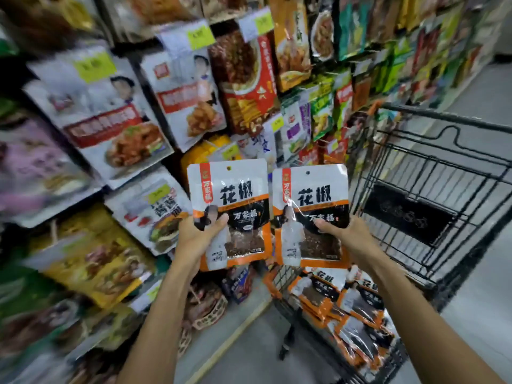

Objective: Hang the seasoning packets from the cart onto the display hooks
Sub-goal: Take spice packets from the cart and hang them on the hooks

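1. Left glossy plastic seasoning packet (230, 189): white top, bold black characters, red-orange strip down one side, orange border below.
2. Right glossy plastic seasoning packet (313, 189): same white, black and orange scheme.
3. Heaped flat seasoning packets in the cart (354, 309): orange edges, black panels.
4. Wire shopping cart (401, 209): black throughout.
5. Small paper price tags (201, 34): yellow-green.
6. Large hanging plastic pouch (110, 115): white, red banner.

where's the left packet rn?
Head view, centre: left packet held upright by the left hand, beside the right packet, left of the cart.
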The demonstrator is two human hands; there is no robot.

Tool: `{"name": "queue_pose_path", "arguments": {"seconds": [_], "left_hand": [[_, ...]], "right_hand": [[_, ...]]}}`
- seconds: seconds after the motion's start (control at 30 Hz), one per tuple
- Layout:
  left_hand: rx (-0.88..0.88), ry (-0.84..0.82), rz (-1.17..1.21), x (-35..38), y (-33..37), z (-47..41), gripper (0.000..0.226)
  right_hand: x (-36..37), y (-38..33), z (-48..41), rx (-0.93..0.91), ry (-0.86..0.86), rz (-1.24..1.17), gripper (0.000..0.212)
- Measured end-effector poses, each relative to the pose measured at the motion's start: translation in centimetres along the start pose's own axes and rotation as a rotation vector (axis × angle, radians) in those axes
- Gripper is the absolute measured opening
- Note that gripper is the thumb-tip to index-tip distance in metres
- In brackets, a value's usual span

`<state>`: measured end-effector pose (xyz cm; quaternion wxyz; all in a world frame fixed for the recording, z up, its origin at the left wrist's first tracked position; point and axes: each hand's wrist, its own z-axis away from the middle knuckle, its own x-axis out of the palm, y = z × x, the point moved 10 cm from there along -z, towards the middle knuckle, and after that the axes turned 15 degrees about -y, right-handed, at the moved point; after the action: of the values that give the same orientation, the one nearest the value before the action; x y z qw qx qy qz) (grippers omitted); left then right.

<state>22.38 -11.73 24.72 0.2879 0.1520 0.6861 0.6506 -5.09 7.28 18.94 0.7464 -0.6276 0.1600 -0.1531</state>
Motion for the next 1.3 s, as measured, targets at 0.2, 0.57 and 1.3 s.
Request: {"name": "queue_pose_path", "arguments": {"seconds": [0.2,0.57,1.3], "left_hand": [[0.037,0.295,-0.050,-14.8,3.3,13.3,0.037],[-0.029,0.761,-0.157,-36.1,5.3,39.3,0.054],[0.011,0.990,-0.135,-63.2,2.9,60.4,0.049]], "right_hand": [[14.9,-7.6,-0.3,-0.141,-0.313,0.048,0.035],[46.3,-14.0,8.0,-0.267,-0.795,0.080,0.053],[85.7,-21.1,20.2,-0.345,-1.058,0.017,0.029]]}}
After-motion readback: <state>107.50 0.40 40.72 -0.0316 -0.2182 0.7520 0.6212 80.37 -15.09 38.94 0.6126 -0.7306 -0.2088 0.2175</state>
